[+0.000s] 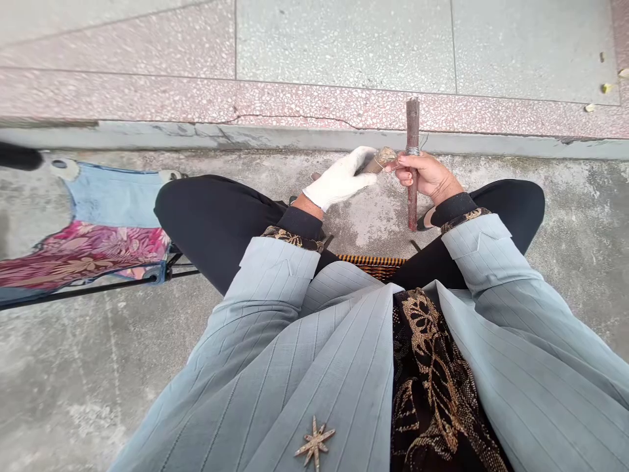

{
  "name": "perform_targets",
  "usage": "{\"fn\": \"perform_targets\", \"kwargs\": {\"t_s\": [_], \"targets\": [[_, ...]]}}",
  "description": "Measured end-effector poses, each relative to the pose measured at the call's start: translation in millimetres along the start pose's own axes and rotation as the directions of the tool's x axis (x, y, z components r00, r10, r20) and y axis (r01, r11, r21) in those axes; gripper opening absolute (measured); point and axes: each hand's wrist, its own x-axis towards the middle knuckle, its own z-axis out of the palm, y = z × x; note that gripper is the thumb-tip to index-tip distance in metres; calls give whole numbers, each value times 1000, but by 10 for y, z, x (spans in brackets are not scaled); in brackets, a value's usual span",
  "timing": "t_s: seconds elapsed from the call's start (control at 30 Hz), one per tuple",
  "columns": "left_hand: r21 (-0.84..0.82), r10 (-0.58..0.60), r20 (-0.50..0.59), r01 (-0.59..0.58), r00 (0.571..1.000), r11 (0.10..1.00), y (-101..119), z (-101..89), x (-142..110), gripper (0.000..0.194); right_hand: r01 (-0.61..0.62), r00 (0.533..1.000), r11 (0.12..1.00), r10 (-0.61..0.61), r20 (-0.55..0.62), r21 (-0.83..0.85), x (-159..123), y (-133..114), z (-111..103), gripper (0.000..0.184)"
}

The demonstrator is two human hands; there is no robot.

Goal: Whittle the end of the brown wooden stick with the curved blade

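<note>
My left hand (pixel 340 176), in a white knit glove, is closed around a short brown piece of wood (pixel 379 160). A pale, rough end of that piece points toward my other hand, with a thin wire looped near it. My bare right hand (pixel 430 174) grips a reddish-brown stick (pixel 413 124) held upright in view. Silvery wire (pixel 411 150) is wound about the stick just above my fingers, and a loose end sticks out to the right. Between the two hands there is only a small gap. The glove hides most of the short piece.
A wicker seat edge (pixel 371 265) shows between my legs. To the left stands a folding chair with blue and pink floral cloth (pixel 115 196). Ahead, a low concrete step edge (pixel 196 136) borders pink and grey terrazzo paving (pixel 344 46). Small yellow bits lie at the upper right.
</note>
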Motion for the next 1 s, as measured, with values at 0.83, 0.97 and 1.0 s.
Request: {"fn": "perform_targets", "kwargs": {"t_s": [0.83, 0.97, 1.0], "targets": [[345, -12, 136, -36, 991, 938, -36, 59, 0, 42, -249, 967, 945, 256, 8, -211, -42, -89, 11, 44], [377, -58, 156, -6, 986, 926, -60, 78, -7, 41, -232, 969, 930, 246, 13, -284, -29, -73, 32, 40], [385, -69, 158, 3, 985, 923, -68, 84, -6, 40, -223, 972, 928, 235, 7, -298, -28, -68, 36, 38]]}}
